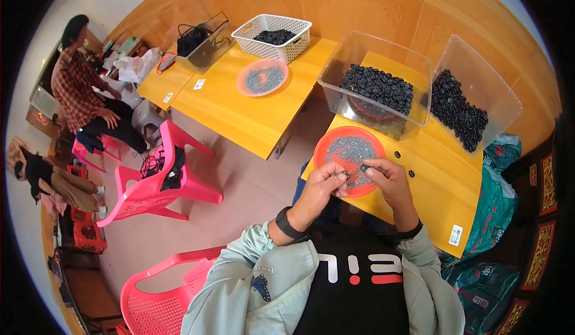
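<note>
Yellow table [446, 197], clear bin [329, 88] just beyond the red plate [320, 148]

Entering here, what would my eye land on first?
Probably the red-orange bowl of small grey pieces, with the left hand and right hand pinching small dark parts over it. Beyond it stands a clear bin heaped with black pieces; bright pink chairs stand off left.

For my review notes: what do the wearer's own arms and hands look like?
The left sleeve and right sleeve are pale grey-green, from a loose jacket. A wide dark wristband circles the left wrist; a black band or cuff shows at the right. The left grip and right grip wear no gloves.
</note>
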The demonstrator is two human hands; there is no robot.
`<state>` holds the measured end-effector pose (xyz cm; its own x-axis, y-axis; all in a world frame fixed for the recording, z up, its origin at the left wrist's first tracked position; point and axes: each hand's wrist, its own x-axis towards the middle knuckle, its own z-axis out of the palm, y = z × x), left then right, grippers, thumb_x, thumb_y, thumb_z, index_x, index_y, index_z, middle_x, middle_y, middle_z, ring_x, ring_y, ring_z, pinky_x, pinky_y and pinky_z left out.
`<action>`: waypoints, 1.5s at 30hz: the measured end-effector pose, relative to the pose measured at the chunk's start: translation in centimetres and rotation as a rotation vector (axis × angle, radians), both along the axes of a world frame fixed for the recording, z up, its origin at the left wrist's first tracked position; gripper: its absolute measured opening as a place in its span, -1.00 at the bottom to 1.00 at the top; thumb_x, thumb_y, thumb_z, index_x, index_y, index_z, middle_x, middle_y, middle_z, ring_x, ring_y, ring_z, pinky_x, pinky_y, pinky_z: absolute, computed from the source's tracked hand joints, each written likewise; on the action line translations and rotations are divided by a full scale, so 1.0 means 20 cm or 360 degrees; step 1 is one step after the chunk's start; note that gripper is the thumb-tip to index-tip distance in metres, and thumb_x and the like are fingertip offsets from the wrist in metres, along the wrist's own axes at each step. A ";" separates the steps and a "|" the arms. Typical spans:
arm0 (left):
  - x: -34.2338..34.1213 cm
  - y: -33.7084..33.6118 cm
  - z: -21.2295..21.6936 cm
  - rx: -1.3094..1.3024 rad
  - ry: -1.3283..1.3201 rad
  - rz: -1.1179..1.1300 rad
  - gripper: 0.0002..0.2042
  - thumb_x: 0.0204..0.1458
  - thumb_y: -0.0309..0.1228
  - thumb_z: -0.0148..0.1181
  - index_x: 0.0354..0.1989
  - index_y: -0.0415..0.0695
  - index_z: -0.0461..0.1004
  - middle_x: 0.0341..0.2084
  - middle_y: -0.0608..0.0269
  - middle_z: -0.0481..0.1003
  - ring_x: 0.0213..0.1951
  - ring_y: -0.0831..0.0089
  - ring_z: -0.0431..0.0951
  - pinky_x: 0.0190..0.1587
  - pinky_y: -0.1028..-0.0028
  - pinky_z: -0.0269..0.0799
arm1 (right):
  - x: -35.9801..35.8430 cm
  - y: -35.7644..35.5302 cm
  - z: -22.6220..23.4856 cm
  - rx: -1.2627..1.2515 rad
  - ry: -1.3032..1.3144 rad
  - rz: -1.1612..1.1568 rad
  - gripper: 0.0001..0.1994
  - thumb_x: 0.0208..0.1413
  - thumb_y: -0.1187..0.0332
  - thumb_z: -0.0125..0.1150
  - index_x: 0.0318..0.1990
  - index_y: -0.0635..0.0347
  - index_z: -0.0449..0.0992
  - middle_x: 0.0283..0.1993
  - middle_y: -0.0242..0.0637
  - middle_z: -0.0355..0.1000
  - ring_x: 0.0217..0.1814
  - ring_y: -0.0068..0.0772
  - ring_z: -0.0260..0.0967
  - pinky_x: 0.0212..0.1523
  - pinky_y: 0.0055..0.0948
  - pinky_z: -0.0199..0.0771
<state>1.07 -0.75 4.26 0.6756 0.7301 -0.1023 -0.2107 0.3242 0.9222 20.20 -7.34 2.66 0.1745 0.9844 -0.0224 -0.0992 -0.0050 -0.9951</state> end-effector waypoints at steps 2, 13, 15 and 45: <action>0.02 -0.01 0.00 -0.0010 -0.0034 -0.0018 -0.92 0.10 -0.43 -0.01 -0.36 -0.17 0.37 -0.59 0.32 0.43 -0.51 0.55 0.45 -0.39 0.60 0.30 | 0.01 -0.02 -0.04 0.0047 -0.0029 -0.0048 -0.78 0.07 0.48 0.11 -0.11 0.30 0.49 -0.25 -0.36 0.48 -0.26 -0.64 0.38 -0.25 -0.63 0.40; 0.01 0.02 0.05 0.0160 0.0062 0.0102 -0.90 0.09 -0.43 -0.03 -0.35 -0.19 0.35 -0.54 0.24 0.43 -0.51 0.48 0.44 -0.36 0.52 0.36 | 0.00 0.04 0.12 0.0232 -0.0015 -0.0086 -0.73 -0.01 0.53 0.16 -0.11 0.37 0.47 -0.41 -0.49 0.31 -0.41 -0.73 0.24 -0.38 -0.68 0.30; 0.01 0.02 0.03 0.0174 0.0032 0.0086 -0.89 0.10 -0.41 -0.04 -0.34 -0.19 0.35 -0.54 0.24 0.43 -0.50 0.47 0.44 -0.36 0.52 0.35 | 0.00 0.02 0.11 0.0247 0.0027 0.0001 -0.72 0.00 0.58 0.16 -0.08 0.35 0.47 -0.33 -0.44 0.38 -0.29 -0.71 0.33 -0.24 -0.67 0.38; 0.01 0.00 -0.01 0.0118 0.0078 0.0065 -0.87 0.11 -0.38 -0.05 -0.32 -0.18 0.34 -0.54 0.24 0.44 -0.50 0.49 0.45 -0.35 0.53 0.33 | -0.06 0.03 0.04 0.0159 0.0150 0.0057 -0.74 0.03 0.56 0.15 -0.07 0.34 0.47 -0.26 -0.38 0.45 -0.23 -0.66 0.38 -0.19 -0.64 0.40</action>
